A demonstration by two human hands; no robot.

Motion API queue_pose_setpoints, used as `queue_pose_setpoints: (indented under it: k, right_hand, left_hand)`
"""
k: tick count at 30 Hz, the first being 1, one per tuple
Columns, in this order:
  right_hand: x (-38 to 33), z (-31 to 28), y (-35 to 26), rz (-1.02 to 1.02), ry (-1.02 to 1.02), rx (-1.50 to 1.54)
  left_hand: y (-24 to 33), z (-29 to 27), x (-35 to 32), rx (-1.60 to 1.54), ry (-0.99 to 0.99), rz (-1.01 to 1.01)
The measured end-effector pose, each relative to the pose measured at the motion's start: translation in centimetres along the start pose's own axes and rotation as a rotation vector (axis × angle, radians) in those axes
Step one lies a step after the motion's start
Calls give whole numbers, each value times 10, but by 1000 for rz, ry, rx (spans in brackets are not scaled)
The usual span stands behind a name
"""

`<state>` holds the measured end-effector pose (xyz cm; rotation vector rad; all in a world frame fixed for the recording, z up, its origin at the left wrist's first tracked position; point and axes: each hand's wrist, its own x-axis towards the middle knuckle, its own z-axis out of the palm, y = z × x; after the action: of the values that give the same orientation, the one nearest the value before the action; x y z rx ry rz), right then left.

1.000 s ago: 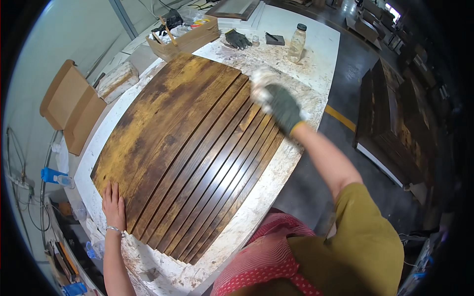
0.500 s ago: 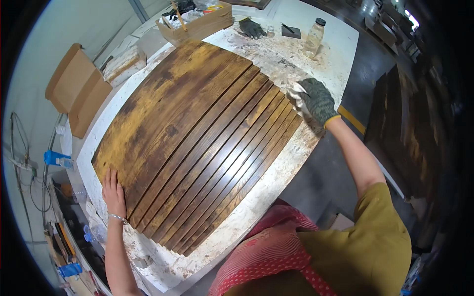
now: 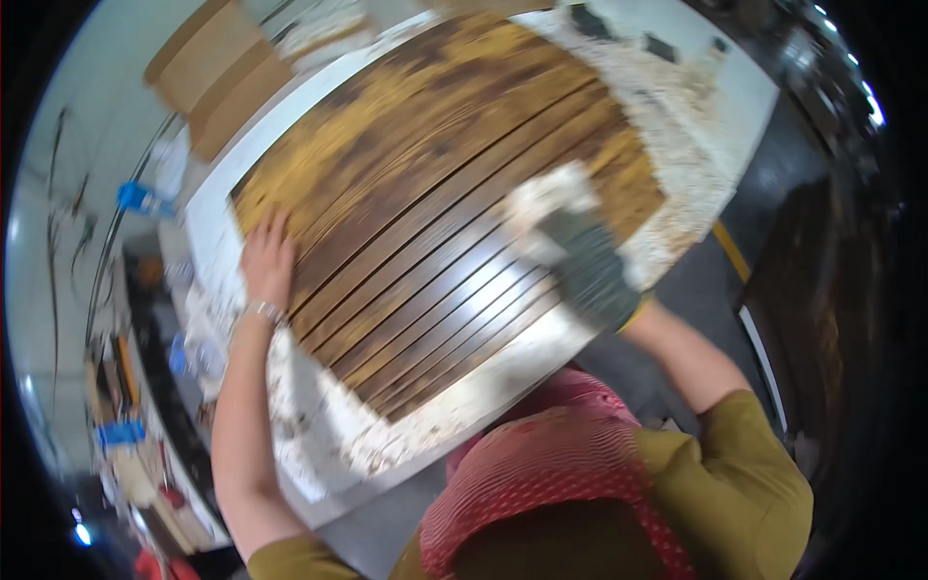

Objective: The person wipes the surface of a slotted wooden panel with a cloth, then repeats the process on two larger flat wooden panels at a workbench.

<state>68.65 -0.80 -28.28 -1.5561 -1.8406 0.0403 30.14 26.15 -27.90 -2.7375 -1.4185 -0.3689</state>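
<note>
Dark brown wooden boards (image 3: 416, 164) with golden patches lie overlapped in steps on the white table. My bare left hand (image 3: 268, 256), a bracelet at its wrist, lies flat with stretched fingers at the boards' left edge. Over the stepped right part of the boards is my right hand (image 3: 592, 273), in a dark grey-green knit glove. It is closed on a crumpled whitish cloth (image 3: 553, 196). Motion blurs the glove and cloth, and whether the cloth touches the wood I cannot tell.
The table (image 3: 720, 159) has brown stains. At its far side lie a dark glove (image 3: 588, 21) and a small dark block (image 3: 660, 46). An open cardboard box (image 3: 217, 72) stands at the far left. More dark boards (image 3: 822, 300) are at the right, beyond the table.
My right hand has come from the boards' far right edge leftward and nearer, bringing the cloth over the stepped boards. My left hand stays on the left edge. The whole view has shifted.
</note>
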Motion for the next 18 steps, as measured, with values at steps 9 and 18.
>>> queue_pose_setpoints:
  k: [9, 18]
  right_hand:
    - [-9, 147, -163, -476, -246, -35]
    - [35, 63, -136, -385, -288, 246]
  left_hand:
    - [20, -7, -5, 12, 30, -75]
    - [20, -3, -2, -17, 5, -119]
